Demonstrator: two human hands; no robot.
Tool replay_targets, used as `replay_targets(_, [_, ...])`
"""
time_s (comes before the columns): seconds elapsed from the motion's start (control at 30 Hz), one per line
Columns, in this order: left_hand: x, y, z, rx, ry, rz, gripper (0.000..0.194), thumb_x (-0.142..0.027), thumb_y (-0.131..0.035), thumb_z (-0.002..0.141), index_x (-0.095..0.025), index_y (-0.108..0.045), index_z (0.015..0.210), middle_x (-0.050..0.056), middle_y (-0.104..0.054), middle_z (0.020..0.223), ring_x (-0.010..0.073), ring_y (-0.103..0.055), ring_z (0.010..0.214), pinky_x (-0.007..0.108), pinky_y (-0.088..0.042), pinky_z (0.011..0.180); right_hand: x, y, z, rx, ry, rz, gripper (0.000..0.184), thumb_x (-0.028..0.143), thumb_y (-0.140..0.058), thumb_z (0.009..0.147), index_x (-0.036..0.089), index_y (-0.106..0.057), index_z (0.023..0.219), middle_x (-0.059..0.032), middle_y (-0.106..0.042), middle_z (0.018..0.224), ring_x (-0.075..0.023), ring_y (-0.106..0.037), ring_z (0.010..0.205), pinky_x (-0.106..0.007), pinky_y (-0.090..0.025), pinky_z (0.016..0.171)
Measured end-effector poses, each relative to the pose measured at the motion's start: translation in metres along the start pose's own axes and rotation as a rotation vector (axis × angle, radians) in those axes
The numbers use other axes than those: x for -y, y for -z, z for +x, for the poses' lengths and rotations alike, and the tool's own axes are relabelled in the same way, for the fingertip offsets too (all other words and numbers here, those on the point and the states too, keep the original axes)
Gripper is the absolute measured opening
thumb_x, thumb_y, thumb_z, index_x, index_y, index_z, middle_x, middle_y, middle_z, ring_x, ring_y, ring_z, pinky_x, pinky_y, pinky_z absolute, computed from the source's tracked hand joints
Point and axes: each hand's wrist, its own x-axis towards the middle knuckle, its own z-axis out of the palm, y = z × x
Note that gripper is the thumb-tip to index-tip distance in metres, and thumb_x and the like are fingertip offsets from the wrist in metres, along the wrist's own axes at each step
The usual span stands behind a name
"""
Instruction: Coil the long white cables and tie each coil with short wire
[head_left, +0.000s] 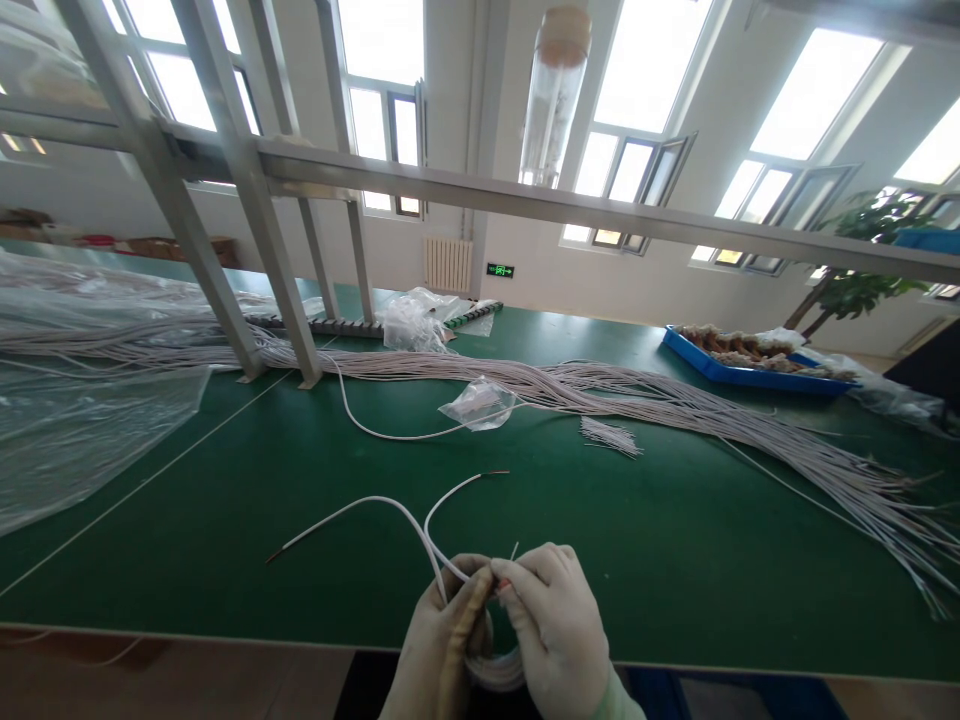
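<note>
Both my hands wear pale gloves and meet at the near edge of the green table [300, 560]. My left hand [442, 640] and my right hand [551, 625] together pinch a small coil of white wire [495, 672] that hangs between them. Two loose ends of that white wire [390, 505] arc up and away over the table, with bare copper tips. A thin short strand sticks up between my fingers.
A long bundle of several white wires [675, 405] runs across the table. A small cut bunch [611, 437] and a clear plastic bag [480, 403] lie by it. Plastic sheeting [82, 430] covers the left. A blue tray [750, 375] sits far right. A metal frame [247, 200] stands behind.
</note>
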Motion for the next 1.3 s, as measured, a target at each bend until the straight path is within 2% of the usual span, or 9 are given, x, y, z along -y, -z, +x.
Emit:
replay_targets(0.2, [0.001, -0.003, -0.002, -0.044, -0.022, 0.084, 0.057, -0.061, -0.085, 0.076, -0.014, -0.064, 0.099, -0.006, -0.047, 0.050, 0.0071, -0.039, 0.046, 0.019, -0.028, 0.048, -0.009, 0.012, 0.015, 0.306, -0.378, 0.296, 0.021, 0.021, -0.062, 0.095, 0.028, -0.082, 0.096, -0.0046, -0.062, 0.086, -0.0204, -0.061, 0.083, -0.033, -0.048, 0.071])
replay_targets(0.3, [0.001, -0.011, -0.003, -0.017, -0.068, 0.101, 0.063, -0.061, -0.090, 0.069, -0.014, -0.061, 0.099, -0.006, -0.049, 0.058, 0.0054, -0.039, 0.049, 0.019, -0.029, 0.050, -0.011, 0.013, 0.020, 0.282, -0.405, 0.326, 0.022, 0.023, -0.063, 0.094, 0.028, -0.084, 0.096, -0.0048, -0.060, 0.084, -0.0209, -0.061, 0.082, -0.035, -0.048, 0.071])
replay_targets(0.43, [-0.001, -0.016, -0.005, -0.125, -0.088, 0.238, 0.071, -0.060, -0.098, 0.056, -0.013, -0.058, 0.092, -0.003, -0.057, 0.068, 0.0077, -0.045, 0.057, 0.020, -0.034, 0.053, -0.012, 0.010, 0.023, 0.281, -0.473, 0.368, 0.018, 0.026, -0.067, 0.092, 0.028, -0.085, 0.090, -0.0041, -0.060, 0.082, -0.0203, -0.061, 0.080, -0.036, -0.047, 0.073])
replay_targets(0.67, [0.008, -0.003, 0.001, -0.083, -0.056, 0.131, 0.064, -0.049, -0.101, 0.056, -0.014, -0.059, 0.092, -0.003, -0.058, 0.068, 0.0071, -0.043, 0.055, 0.021, -0.028, 0.052, -0.019, 0.013, 0.028, 0.337, -0.501, 0.511, 0.021, 0.033, -0.068, 0.089, 0.020, -0.083, 0.082, -0.0053, -0.060, 0.082, -0.0193, -0.060, 0.077, -0.033, -0.048, 0.070])
replay_targets(0.8, [0.005, -0.006, -0.003, -0.060, -0.071, 0.096, 0.062, -0.048, -0.100, 0.059, -0.014, -0.060, 0.092, 0.001, -0.065, 0.077, 0.0074, -0.047, 0.057, 0.020, -0.030, 0.053, -0.039, 0.017, 0.028, 0.238, -0.527, 0.867, 0.042, 0.050, -0.057, 0.100, 0.016, -0.080, 0.101, -0.0059, -0.063, 0.085, -0.0173, -0.060, 0.075, -0.032, -0.051, 0.072])
replay_targets(0.87, [0.001, -0.010, -0.007, -0.062, -0.062, 0.077, 0.063, -0.048, -0.101, 0.057, -0.014, -0.060, 0.092, 0.005, -0.070, 0.087, 0.0078, -0.050, 0.059, 0.020, -0.031, 0.054, -0.047, 0.021, 0.028, 0.184, -0.569, 0.914, 0.045, 0.051, -0.052, 0.103, 0.015, -0.076, 0.111, -0.0053, -0.064, 0.083, -0.0167, -0.059, 0.073, -0.032, -0.051, 0.070])
replay_targets(1.03, [-0.010, -0.016, -0.021, -0.008, -0.043, 0.025, 0.048, -0.043, -0.092, 0.071, -0.015, -0.062, 0.095, 0.000, -0.060, 0.078, 0.0093, -0.046, 0.064, 0.023, -0.031, 0.061, -0.038, 0.029, 0.026, 0.389, -0.390, 0.704, 0.020, 0.021, -0.060, 0.091, 0.017, -0.076, 0.101, -0.0051, -0.066, 0.092, -0.0182, -0.063, 0.083, -0.033, -0.053, 0.077])
replay_targets(1.17, [-0.015, -0.017, -0.028, 0.057, -0.026, 0.090, 0.039, -0.045, -0.080, 0.082, -0.018, -0.058, 0.098, -0.004, -0.045, 0.070, 0.0095, -0.034, 0.060, 0.026, -0.024, 0.058, -0.026, 0.027, 0.019, 0.345, -0.289, 0.690, 0.016, 0.010, -0.067, 0.083, 0.020, -0.075, 0.093, -0.0029, -0.064, 0.094, -0.0166, -0.062, 0.085, -0.030, -0.052, 0.075])
replay_targets(1.3, [-0.016, -0.015, -0.030, 0.072, -0.013, 0.096, 0.039, -0.047, -0.078, 0.083, -0.018, -0.058, 0.099, -0.002, -0.046, 0.073, 0.0114, -0.037, 0.064, 0.027, -0.027, 0.061, -0.026, 0.025, 0.015, 0.320, -0.105, 0.561, 0.011, 0.013, -0.070, 0.089, 0.022, -0.072, 0.095, -0.0012, -0.060, 0.094, -0.0136, -0.061, 0.083, -0.026, -0.050, 0.073])
